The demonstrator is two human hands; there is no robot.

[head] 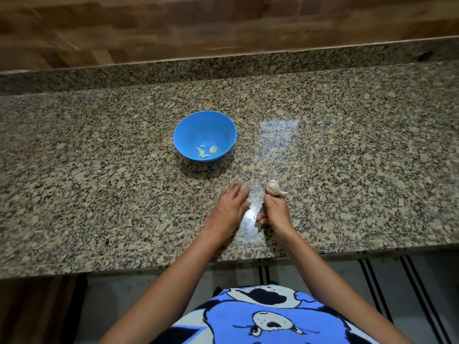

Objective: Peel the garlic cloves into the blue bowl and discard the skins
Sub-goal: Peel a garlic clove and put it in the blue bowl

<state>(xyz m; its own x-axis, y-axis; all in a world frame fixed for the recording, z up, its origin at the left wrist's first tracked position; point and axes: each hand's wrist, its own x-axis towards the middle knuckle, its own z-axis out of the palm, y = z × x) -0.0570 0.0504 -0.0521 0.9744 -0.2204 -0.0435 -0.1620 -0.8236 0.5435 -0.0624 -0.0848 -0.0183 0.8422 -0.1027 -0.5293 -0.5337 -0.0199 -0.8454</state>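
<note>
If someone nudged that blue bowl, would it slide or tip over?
Probably slide: the blue bowl looks like thin plastic and holds only a few peeled cloves, so it seems light, and the granite counter is glossy. Its sides narrow downward, so a rim push might rock it.

The desk (99, 182) lies bare left of the blue bowl (188, 130) and across its whole right half, giving wide lanes on both sides. An open strip runs between the bowl and the hands. The garlic bulb (274, 188), in the grip of the right hand (274, 212), stands just right of the left hand (231, 207) — only a narrow gap between them. A raised ledge (223, 68) closes the far edge.
</note>
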